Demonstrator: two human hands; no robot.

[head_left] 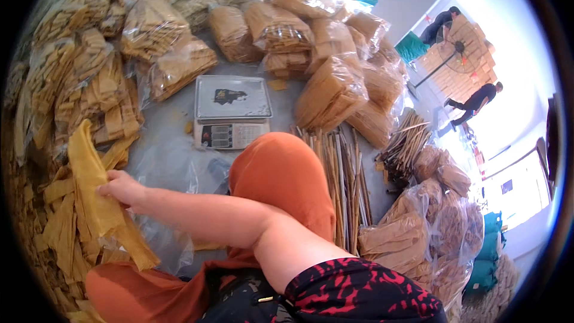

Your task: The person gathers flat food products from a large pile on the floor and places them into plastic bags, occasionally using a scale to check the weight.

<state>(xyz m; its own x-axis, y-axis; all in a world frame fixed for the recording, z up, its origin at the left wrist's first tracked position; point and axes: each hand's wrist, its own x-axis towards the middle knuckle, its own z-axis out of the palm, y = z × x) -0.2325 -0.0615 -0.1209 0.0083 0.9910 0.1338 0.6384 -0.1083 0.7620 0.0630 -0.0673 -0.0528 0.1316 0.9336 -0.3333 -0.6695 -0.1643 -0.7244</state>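
My right arm reaches across my body to the left, and my right hand (124, 191) is closed on a flat yellow strip (95, 194). The strip looks like a stiff dried sheet; its upper end stands up and its lower part hangs past my fingers. Below and around it lies a loose pile of similar tan strips (60, 227). My left hand is out of the picture. In front of my orange-clad knee (281, 173) sits a digital scale (233, 113), with a dark patch on its pan.
Clear bags packed with tan strips (332, 90) stand in heaps ahead and to the left. Thin sticks (344, 185) lie in bundles right of my knee, beside more bagged goods (418, 221). Farther right are a pedestal fan (459, 48), a pillar and two people (478, 101).
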